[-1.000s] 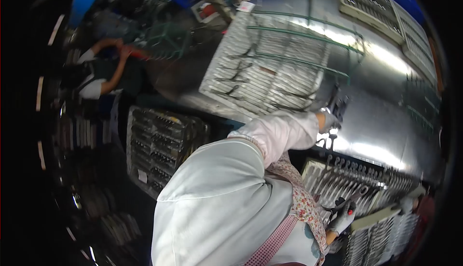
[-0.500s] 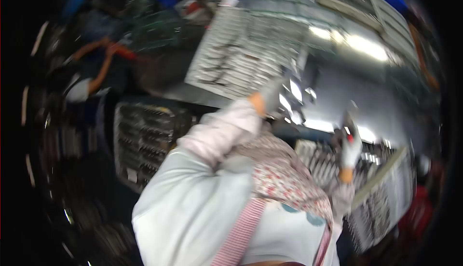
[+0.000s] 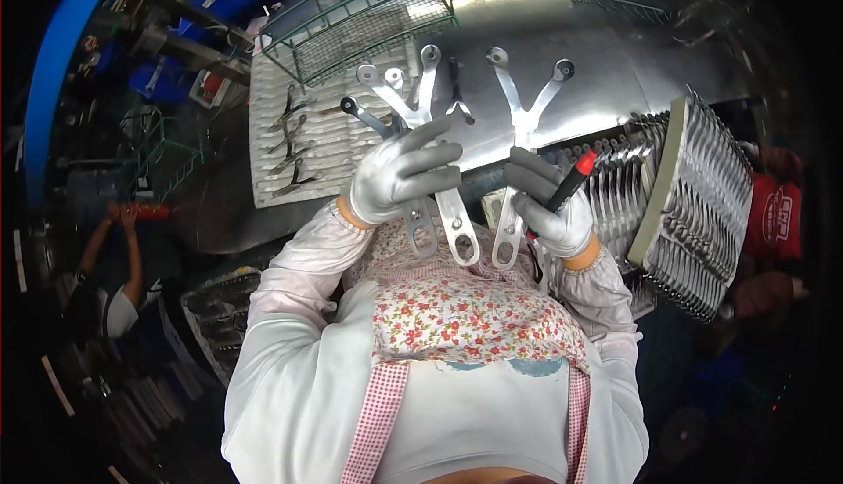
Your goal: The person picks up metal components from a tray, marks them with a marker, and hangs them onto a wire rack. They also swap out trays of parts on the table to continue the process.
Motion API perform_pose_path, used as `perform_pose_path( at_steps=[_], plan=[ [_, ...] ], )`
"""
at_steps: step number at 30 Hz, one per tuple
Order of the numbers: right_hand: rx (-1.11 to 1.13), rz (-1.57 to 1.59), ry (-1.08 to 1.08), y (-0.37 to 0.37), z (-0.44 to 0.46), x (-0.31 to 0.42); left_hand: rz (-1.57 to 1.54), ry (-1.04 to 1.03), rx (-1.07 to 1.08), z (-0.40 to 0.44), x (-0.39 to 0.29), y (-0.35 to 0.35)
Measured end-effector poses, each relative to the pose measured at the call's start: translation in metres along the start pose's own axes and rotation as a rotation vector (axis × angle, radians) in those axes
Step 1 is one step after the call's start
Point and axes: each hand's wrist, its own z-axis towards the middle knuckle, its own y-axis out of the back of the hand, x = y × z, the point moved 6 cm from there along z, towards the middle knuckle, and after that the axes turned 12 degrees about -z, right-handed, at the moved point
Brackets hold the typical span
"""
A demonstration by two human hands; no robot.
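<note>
My left hand [image 3: 404, 172], in a grey-white glove, is closed on several Y-shaped metal parts [image 3: 457, 225]. Their forked ends with round eyes point away from me, and their slotted ends hang toward my apron. Beside it, my right hand [image 3: 553, 207], gloved too, grips a single Y-shaped metal part [image 3: 525, 119] upright. A black marker with a red end [image 3: 572, 181] is also held in that hand, slanting up to the right. The fingertips are partly hidden behind the parts.
A white ribbed tray [image 3: 268, 155] with dark metal pieces lies at left on the metal table [image 3: 606, 62]. Green wire baskets [image 3: 378, 27] stand behind. Racks of metal parts [image 3: 694, 203] stand right. Another person's arms [image 3: 132, 242] show far left.
Both hands have come closer together in front of my apron. My right hand has moved inward from beside the right-hand rack. The view has turned, and the earlier blur is gone.
</note>
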Motion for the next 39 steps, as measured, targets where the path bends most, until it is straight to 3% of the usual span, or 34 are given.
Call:
perform_pose_path(
  at_steps=[8, 11, 18, 21, 27, 30, 34, 37, 39],
  plan=[
    [-0.008, -0.252, 0.067, 0.013, 0.014, 0.024, 0.023, -0.107, 0.203, 0.007, -0.003, -0.012],
    [-0.022, -0.162, 0.023, 0.007, 0.008, 0.015, 0.047, -0.138, 0.193, 0.005, 0.000, -0.013],
    [-0.185, -0.133, 0.148, -0.004, -0.017, 0.017, 0.031, -0.134, 0.195, -0.003, -0.017, -0.015],
    [-0.327, 0.167, 0.065, -0.007, -0.028, 0.010, -0.054, -0.049, 0.130, -0.010, -0.022, -0.020],
    [-0.511, 0.244, -0.110, -0.019, -0.055, -0.010, -0.158, 0.037, 0.083, -0.012, -0.027, -0.025],
    [-0.499, 0.371, -0.130, -0.018, -0.054, -0.007, -0.190, 0.118, 0.236, -0.015, -0.028, -0.033],
    [-0.464, 0.419, -0.199, -0.018, -0.066, -0.017, -0.174, 0.143, 0.270, -0.014, -0.027, -0.040],
    [-0.519, 0.534, -0.244, -0.021, -0.062, -0.018, -0.188, 0.179, 0.263, -0.013, -0.028, -0.041],
    [-0.488, 0.371, -0.328, -0.023, -0.064, -0.030, -0.231, 0.269, 0.165, -0.016, -0.019, -0.041]
  ],
)
